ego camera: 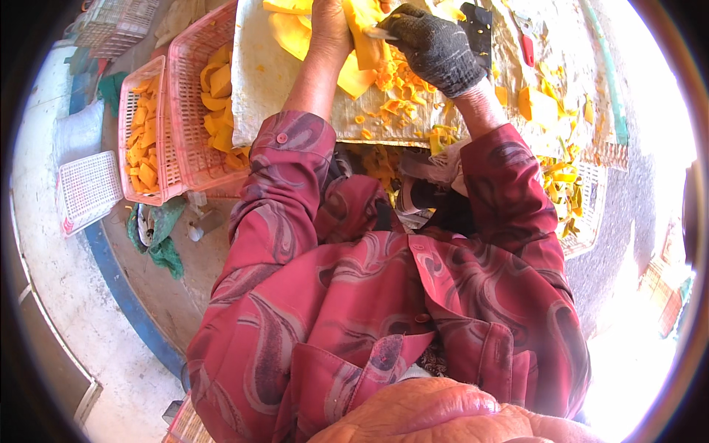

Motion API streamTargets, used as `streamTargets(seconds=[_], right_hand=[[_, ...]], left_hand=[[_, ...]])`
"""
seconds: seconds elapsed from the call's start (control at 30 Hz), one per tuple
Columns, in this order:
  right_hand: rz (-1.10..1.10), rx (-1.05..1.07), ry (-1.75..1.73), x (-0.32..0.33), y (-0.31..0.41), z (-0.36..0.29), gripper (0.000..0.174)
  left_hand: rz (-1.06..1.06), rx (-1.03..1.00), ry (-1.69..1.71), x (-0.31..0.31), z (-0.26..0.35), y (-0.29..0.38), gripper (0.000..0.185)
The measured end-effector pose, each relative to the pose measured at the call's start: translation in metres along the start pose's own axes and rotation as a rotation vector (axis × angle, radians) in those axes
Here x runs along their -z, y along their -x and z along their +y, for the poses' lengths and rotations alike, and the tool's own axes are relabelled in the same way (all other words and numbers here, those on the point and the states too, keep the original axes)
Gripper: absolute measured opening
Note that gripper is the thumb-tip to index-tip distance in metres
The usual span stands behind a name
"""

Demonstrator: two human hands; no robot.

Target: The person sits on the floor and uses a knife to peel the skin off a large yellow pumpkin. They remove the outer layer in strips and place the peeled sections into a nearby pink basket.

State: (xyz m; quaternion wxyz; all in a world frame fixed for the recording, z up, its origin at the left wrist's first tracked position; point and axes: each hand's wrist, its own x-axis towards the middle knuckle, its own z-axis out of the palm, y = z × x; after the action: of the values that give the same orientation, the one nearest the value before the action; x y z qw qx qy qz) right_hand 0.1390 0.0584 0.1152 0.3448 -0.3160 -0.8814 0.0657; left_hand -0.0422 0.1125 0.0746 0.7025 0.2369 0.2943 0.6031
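My bare left hand (330,27) grips a long piece of orange pumpkin (364,47) at the top of the view. Around a small metal tool (379,34) closes my right hand (435,51), in a dark knitted glove; the tool's tip touches the pumpkin's inner side, and its full shape is hidden. Under and beside the piece, stringy pulp and seeds (403,105) lie scattered on the pale sheet covering the worktop (266,105). Another curved pumpkin slice (291,34) rests left of my left hand. A dark, wide blade (476,36) lies just beyond my right hand.
A red-handled peeler (527,47) and a pumpkin chunk (537,106) lie on the right. Two pink plastic baskets (185,66) (126,111) with cut pumpkin stand at left, near a white basket (88,188). Peelings (562,183) fill a white crate (592,213) below the worktop's right side.
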Motion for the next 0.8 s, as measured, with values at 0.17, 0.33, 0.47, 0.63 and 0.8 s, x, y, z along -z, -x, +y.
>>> streamTargets(seconds=[0.17,0.33,0.47,0.63,0.8], right_hand=[[-0.273,-0.04,0.038,0.015,0.013,-0.014,0.036],[-0.098,-0.189,0.114,0.01,0.008,0.015,0.027],[-0.108,-0.271,0.187,0.013,-0.008,-0.022,0.02],[-0.017,-0.111,0.02,0.004,0.001,-0.001,0.028],[-0.124,0.07,-0.032,0.003,0.007,-0.002,0.042]], left_hand=[[0.056,-0.02,-0.001,-0.002,0.015,0.004,0.056],[-0.023,0.025,-0.025,-0.008,0.024,0.01,0.055],[-0.019,0.018,0.045,-0.004,-0.003,0.0,0.054],[0.002,-0.049,-0.08,-0.002,-0.011,-0.002,0.049],[0.002,0.006,0.0,-0.002,-0.004,0.001,0.049]])
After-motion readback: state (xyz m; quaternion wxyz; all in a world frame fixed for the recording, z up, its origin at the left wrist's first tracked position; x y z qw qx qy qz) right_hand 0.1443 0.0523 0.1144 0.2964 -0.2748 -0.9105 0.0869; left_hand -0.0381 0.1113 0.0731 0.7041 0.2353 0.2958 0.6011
